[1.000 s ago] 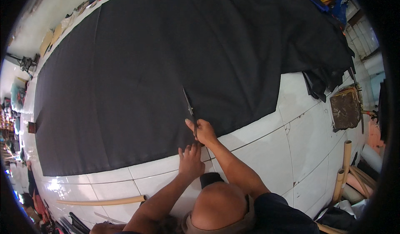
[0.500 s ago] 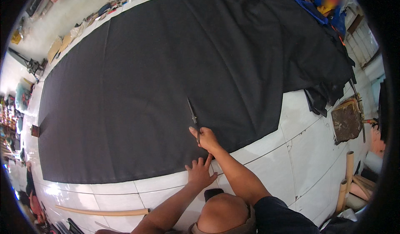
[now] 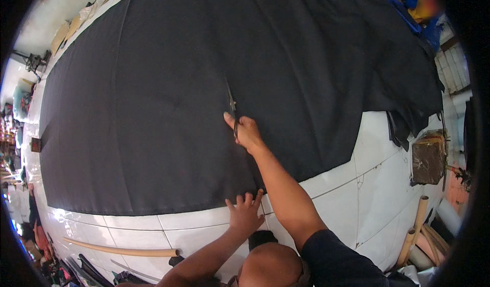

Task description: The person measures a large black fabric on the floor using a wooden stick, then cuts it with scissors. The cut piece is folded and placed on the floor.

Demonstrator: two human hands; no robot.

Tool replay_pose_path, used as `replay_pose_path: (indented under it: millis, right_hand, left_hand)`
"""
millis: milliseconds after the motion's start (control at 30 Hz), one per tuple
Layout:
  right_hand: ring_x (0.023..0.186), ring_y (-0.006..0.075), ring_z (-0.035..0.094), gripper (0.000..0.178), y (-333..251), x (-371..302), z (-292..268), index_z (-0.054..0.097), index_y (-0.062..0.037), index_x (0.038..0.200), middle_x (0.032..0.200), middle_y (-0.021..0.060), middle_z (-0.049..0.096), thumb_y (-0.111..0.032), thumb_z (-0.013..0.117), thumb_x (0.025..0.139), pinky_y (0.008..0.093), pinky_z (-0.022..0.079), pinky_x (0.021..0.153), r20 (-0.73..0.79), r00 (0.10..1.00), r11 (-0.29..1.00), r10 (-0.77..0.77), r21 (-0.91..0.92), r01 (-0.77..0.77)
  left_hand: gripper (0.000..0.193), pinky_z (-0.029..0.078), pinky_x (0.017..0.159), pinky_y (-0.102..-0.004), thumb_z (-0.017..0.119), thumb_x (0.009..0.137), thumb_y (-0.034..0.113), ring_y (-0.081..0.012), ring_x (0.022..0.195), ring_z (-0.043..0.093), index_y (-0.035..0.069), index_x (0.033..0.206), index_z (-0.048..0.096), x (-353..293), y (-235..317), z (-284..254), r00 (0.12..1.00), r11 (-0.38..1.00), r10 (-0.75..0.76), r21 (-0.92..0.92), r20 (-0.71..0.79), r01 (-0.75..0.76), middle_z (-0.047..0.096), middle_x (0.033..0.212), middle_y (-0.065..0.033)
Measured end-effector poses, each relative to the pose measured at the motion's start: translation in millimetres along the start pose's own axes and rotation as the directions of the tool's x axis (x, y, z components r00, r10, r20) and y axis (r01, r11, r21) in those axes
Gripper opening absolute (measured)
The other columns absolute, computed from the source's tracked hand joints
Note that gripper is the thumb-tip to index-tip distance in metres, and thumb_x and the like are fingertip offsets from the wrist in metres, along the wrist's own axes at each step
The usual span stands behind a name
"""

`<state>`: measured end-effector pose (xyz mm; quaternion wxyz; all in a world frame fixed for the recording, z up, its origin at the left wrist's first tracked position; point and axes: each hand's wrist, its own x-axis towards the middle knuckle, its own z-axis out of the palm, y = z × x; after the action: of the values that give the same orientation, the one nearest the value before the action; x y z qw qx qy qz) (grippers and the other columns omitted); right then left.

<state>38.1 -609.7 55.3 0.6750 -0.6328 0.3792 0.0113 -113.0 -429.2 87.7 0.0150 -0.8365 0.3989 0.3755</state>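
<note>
A wide sheet of black cloth (image 3: 168,118) is spread over the white tiled floor. My right hand (image 3: 248,133) is wrapped round the handles of a pair of dark scissors (image 3: 232,103), out over the middle of the cloth, blades pointing away from me. From the near edge toward the scissors runs a faint line in the cloth; whether it is a cut, I cannot tell. My left hand (image 3: 245,213) rests with its fingers spread, fingertips on the near edge of the cloth. It holds nothing.
White floor tiles (image 3: 332,195) border the cloth on the near side. A dark block (image 3: 429,159) stands at the right, above several cardboard tubes (image 3: 419,218). A long tan strip (image 3: 122,250) lies at the lower left. A small brown block (image 3: 35,144) sits by the cloth's left edge.
My right hand and the scissors have moved farther from me across the cloth. My left hand stays at the near edge, fingers still spread. The view has shifted slightly.
</note>
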Motion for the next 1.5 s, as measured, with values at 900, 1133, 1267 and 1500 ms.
replay_pose_path:
  millis: [900,1133,1267,1500]
  right_hand:
    - [0.052,0.0167,0.055,0.06,-98.1,212.7,28.8,0.061,0.0007,0.072,0.061,0.0089,0.057,-0.056,0.071,0.088,0.0319,0.043,0.047,-0.059,0.994,0.987,-0.088,-0.138,0.079]
    - [0.046,0.0148,0.053,0.059,-106.2,212.5,29.1,0.058,-0.002,0.069,0.061,0.0056,0.057,-0.057,0.072,0.087,0.0308,0.042,0.043,-0.021,0.996,0.996,-0.087,-0.034,0.086]
    - [0.044,0.014,0.051,0.058,-104.4,211.3,29.1,0.056,-0.0043,0.067,0.057,0.0041,0.055,-0.056,0.072,0.087,0.0307,0.042,0.043,-0.027,0.999,0.999,-0.043,-0.013,0.043]
    - [0.047,0.0135,0.053,0.058,-95.4,217.4,29.0,0.054,-0.0069,0.065,0.055,0.0026,0.054,-0.058,0.071,0.087,0.0296,0.041,0.045,-0.12,0.99,0.99,-0.079,-0.122,0.064]
  left_hand:
    - [0.093,0.038,0.1,-0.0689,0.073,0.079,0.043,-0.0383,0.115,0.051,0.025,0.158,0.026,11.6,-11.0,-22.8,0.99,0.983,0.001,-0.18,0.139,0.025,0.049,0.126,-0.0196]
    - [0.087,0.019,0.119,-0.0573,0.065,0.086,0.05,-0.0456,0.144,0.028,0.0,0.15,0.034,212.8,-123.4,-178.2,0.546,0.989,-0.142,-0.096,-0.826,0.112,0.034,0.151,-0.0292]
    - [0.089,0.011,0.121,-0.0572,0.058,0.087,0.058,-0.045,0.149,0.017,0.001,0.151,0.035,246.9,-137.1,-183.9,0.639,0.98,-0.194,-0.123,-0.744,0.155,0.027,0.157,-0.0281]
    - [0.089,0.01,0.121,-0.0587,0.058,0.086,0.059,-0.0443,0.149,0.018,0.001,0.15,0.036,243.5,-132.7,-192.1,0.704,0.968,-0.25,-0.193,-0.665,0.161,0.026,0.158,-0.0266]
